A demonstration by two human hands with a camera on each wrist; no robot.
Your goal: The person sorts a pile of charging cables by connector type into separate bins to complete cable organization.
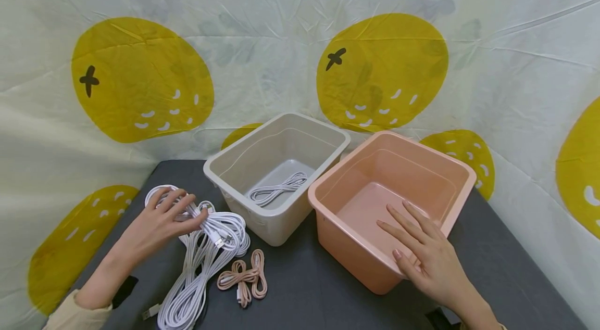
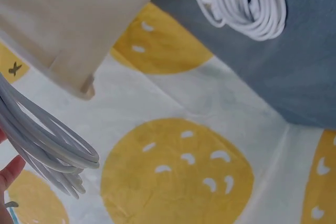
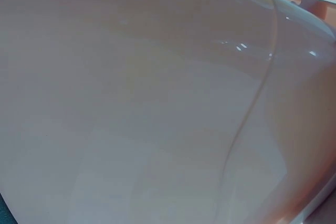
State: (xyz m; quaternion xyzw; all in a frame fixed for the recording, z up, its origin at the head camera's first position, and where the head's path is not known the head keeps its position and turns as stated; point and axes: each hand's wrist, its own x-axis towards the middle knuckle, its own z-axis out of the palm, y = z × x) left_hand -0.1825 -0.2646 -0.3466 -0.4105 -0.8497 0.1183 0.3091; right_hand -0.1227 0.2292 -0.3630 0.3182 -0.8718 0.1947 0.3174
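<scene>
My left hand [image 1: 161, 223] grips a coiled white USB cable [image 1: 229, 223], its fingers bent over one end of the bundle. In the left wrist view, the fingertips at the left edge pinch that looped bundle, raised above the table. Below it in the head view lies a larger heap of white cables [image 1: 185, 293], with a USB plug sticking out at the left. Over the near right rim of the pink bin [image 1: 347, 246] extends my right hand [image 1: 428, 259], fingers straight and spread. The right wrist view is filled by the bin's smooth wall.
A beige bin [image 1: 267, 223] stands left of the pink one, with a coiled white cable [image 1: 278, 189] on its floor. In front lies a tied brown cable [image 1: 244, 278]. The dark table [image 1: 300, 278] backs onto a patterned cloth [image 1: 281, 23].
</scene>
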